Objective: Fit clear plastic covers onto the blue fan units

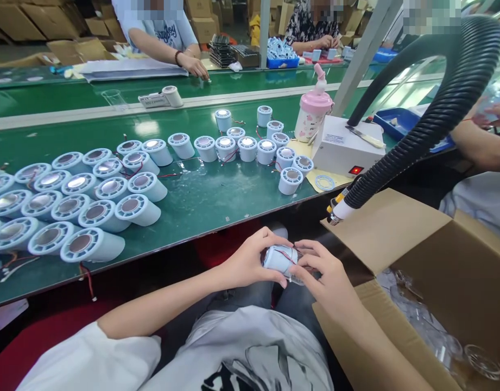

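Above my lap I hold a light blue cylindrical housing [279,258] on its side, with thin red and black wires across it. My left hand [255,259] wraps round one end, thumb below and fingers above. The fingers of my right hand [323,270] close on the other end, near the wires. A clear plastic piece [297,281] shows at that end; how it sits on the housing is partly hidden by my fingers. Many similar blue housings [93,244] stand in rows on the green table [209,203], some with wires trailing out.
A white box [345,144] with a lit red switch and a black flexible hose [429,130] stand at the right. An open carton [469,255] below holds clear plastic cups [421,320]. A pink cup [314,108] is behind. Co-workers sit across the table and at the right.
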Action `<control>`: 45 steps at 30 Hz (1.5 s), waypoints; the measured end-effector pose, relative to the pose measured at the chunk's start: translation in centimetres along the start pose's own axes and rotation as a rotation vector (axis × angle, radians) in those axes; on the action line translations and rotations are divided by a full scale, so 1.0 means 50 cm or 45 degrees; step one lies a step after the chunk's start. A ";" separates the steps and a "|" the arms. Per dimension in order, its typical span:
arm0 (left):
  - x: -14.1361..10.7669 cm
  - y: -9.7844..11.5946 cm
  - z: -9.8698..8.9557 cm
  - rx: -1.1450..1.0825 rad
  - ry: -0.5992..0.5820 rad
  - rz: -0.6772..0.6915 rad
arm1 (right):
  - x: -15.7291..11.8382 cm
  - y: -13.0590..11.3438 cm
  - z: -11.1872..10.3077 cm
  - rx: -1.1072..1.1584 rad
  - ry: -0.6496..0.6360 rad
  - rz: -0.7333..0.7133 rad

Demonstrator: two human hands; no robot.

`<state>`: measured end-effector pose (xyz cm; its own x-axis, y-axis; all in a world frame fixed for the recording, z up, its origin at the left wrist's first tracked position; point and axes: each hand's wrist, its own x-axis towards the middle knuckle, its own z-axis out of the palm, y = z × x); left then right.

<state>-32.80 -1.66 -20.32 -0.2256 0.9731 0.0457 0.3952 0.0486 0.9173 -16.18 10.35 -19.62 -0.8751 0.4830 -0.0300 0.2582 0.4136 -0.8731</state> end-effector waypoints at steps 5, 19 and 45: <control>-0.001 -0.014 0.001 0.004 0.013 0.027 | -0.009 0.005 0.009 -0.046 0.023 -0.059; -0.001 -0.008 -0.001 -0.492 -0.262 -0.187 | -0.003 0.041 -0.039 0.634 -0.165 0.013; -0.014 0.031 -0.019 -0.461 -0.298 0.042 | -0.039 0.012 -0.052 0.504 -0.198 0.122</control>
<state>-32.90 -2.49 -18.56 0.0063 0.9997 0.0247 0.0513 -0.0250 0.9984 -13.25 11.68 -18.82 -0.9138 0.3706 -0.1665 0.1910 0.0302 -0.9811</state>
